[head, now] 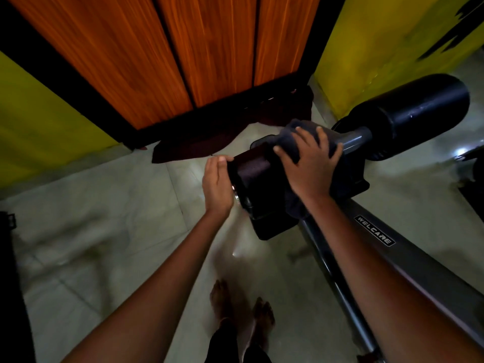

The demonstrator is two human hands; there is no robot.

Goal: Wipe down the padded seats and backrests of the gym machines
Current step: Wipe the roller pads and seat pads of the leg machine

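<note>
A small dark padded block (258, 176) sits on the end of a grey machine frame (408, 260) marked WELCARE. My right hand (309, 163) lies on top of it with fingers spread, pressing a grey-blue cloth (296, 138) against the pad and the frame behind it. My left hand (217, 184) rests flat against the pad's left side, fingers straight, thumb on its upper edge. A black foam roller pad (424, 111) sticks out to the right of the cloth on a grey bar.
An orange wooden door (167, 48) with a dark frame stands ahead, yellow walls (387, 43) on both sides. A dark mat or cloth (209, 142) lies on the pale tiled floor (104, 218) at the door's foot. My bare feet (241, 307) are below.
</note>
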